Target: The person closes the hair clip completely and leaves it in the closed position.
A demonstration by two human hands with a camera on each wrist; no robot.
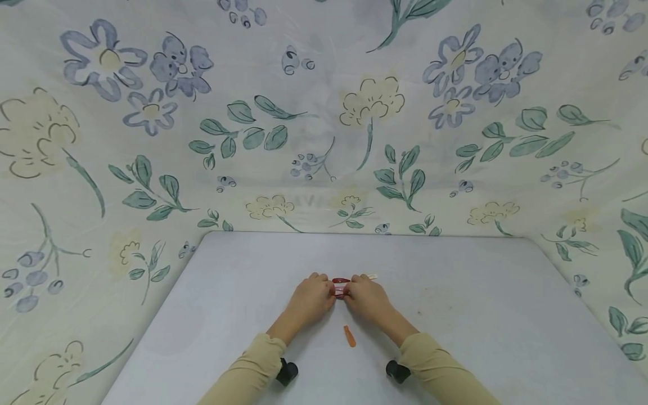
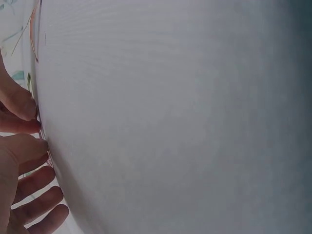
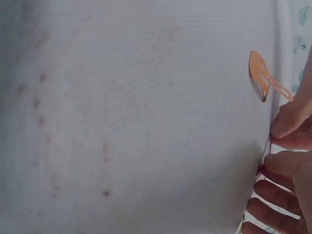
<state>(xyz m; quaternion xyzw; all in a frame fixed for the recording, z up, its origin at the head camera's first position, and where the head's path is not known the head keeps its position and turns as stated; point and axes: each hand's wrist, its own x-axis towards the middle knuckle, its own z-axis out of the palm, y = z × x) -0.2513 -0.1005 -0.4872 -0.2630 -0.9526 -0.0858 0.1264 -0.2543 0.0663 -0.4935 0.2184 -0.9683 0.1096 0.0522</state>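
Note:
My left hand [image 1: 312,298] and right hand [image 1: 367,297] meet near the middle of the table. Between them is a small pink hair clip [image 1: 340,289], pinched by the fingers of both hands and largely covered. Just behind it lies a dark red snap hair clip [image 1: 341,280]. A cream hair clip [image 1: 372,276] shows beyond my right fingers. Nearer to me, between the forearms, an orange snap hair clip [image 1: 350,336] rests on the table. The right wrist view shows this orange clip [image 3: 257,68] with its inner tongue sprung out.
The white tabletop [image 1: 228,315] spreads around both hands, with small brownish specks right of them. A floral-patterned cloth [image 1: 324,208] rises behind the table and along both sides. Black wrist cameras hang beneath the sleeves [image 1: 253,360].

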